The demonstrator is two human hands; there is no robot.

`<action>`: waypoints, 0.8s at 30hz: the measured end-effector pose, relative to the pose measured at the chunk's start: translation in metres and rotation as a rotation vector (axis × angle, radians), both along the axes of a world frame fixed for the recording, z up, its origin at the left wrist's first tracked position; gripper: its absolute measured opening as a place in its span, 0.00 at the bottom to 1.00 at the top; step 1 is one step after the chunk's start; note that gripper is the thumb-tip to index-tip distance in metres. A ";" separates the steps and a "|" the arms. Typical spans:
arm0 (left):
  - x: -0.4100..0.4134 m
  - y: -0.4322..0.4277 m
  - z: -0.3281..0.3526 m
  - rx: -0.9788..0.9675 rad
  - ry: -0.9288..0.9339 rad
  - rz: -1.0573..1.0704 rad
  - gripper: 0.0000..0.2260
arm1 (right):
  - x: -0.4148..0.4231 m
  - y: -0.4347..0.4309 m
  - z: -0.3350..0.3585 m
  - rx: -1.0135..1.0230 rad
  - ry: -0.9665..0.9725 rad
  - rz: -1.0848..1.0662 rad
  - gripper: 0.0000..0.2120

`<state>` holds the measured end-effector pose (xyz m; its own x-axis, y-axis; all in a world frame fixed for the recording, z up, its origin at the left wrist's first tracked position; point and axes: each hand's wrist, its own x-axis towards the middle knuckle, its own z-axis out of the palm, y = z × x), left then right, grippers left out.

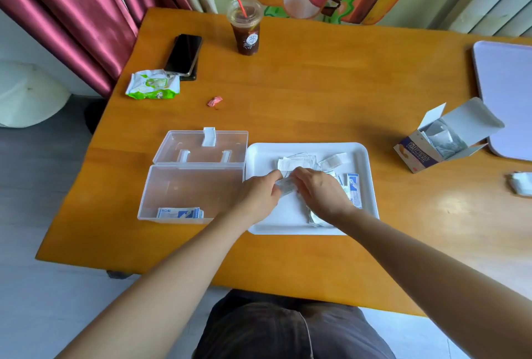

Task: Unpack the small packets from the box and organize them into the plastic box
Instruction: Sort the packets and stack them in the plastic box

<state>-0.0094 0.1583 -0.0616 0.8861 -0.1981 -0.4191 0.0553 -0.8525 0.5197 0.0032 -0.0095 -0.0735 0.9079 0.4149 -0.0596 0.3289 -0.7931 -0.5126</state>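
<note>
A white tray [365,191] in front of me holds several small packets [296,161], white ones and blue-printed ones [352,186]. Over the tray, my left hand [259,194] and my right hand [319,191] together grip a small stack of pale packets [283,187] between them. Left of the tray stands the clear plastic box [190,186] with its lid open; a few blue-and-white packets [180,212] lie at its front edge. The opened cardboard box [426,154] lies at the right with more packets inside.
On the orange table [316,85] are a cup of dark drink with a straw [246,30], a black phone [184,53], a green wipes pack [152,85], a pink wrapper scrap [215,101], a pale tray [509,94] far right and a white object [521,183].
</note>
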 end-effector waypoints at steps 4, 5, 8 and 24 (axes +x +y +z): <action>0.009 0.031 0.034 -0.110 0.224 -0.001 0.15 | 0.012 0.021 0.017 0.114 0.040 0.041 0.09; 0.010 0.037 0.041 -0.124 0.247 -0.006 0.14 | 0.015 0.026 0.020 0.125 0.067 0.087 0.10; 0.011 0.061 0.055 -0.142 0.296 0.008 0.08 | 0.019 0.043 0.030 0.106 0.119 0.275 0.09; -0.016 0.173 0.027 0.185 0.054 0.271 0.11 | 0.024 0.164 0.017 -0.231 0.222 0.206 0.08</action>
<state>-0.0255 0.3311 -0.0344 0.8714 0.1257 -0.4741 0.3162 -0.8829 0.3471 0.0270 0.1546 -0.0569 0.7610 0.5404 -0.3588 0.3949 -0.8248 -0.4047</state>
